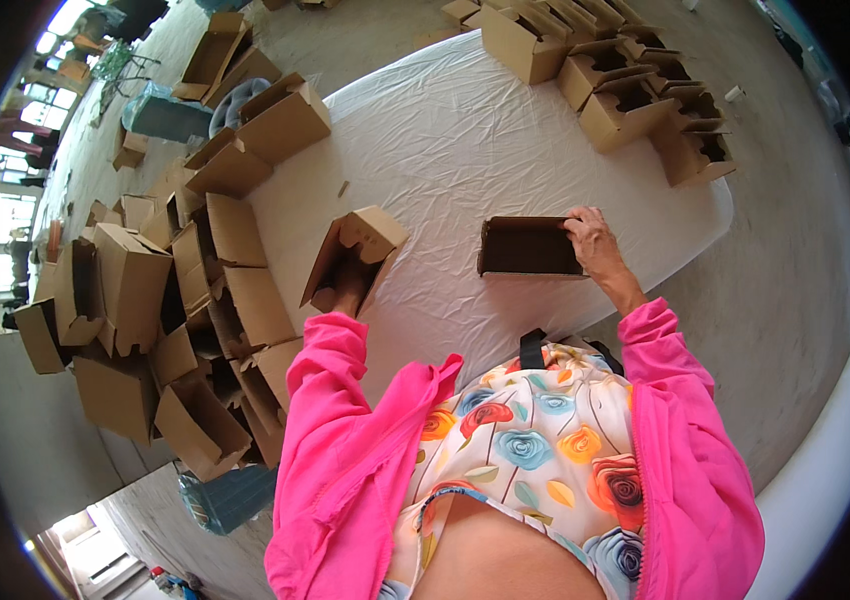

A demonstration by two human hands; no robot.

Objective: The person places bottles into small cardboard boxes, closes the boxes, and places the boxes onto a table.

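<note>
My left hand (348, 296) reaches into the open side of a tilted brown cardboard box (382, 236) with a cut-out flap. It grips that box, though its fingers lie mostly in shadow inside. To the right, a shallow open cardboard box (533, 272) rests on the white-covered table (445, 130), its dark inside facing up. My right hand (595, 243) pinches this second box at its far right corner, the fingertips bent over the rim. The two boxes are apart, with bare white cover between them.
Many open cardboard boxes (255, 300) crowd the left side. At the far right edge of the table stand rows of boxes (615, 110) with cut-outs. A small cardboard scrap (343, 188) lies near the left box. Blue plastic-wrapped bundles (167, 115) sit on the floor beyond.
</note>
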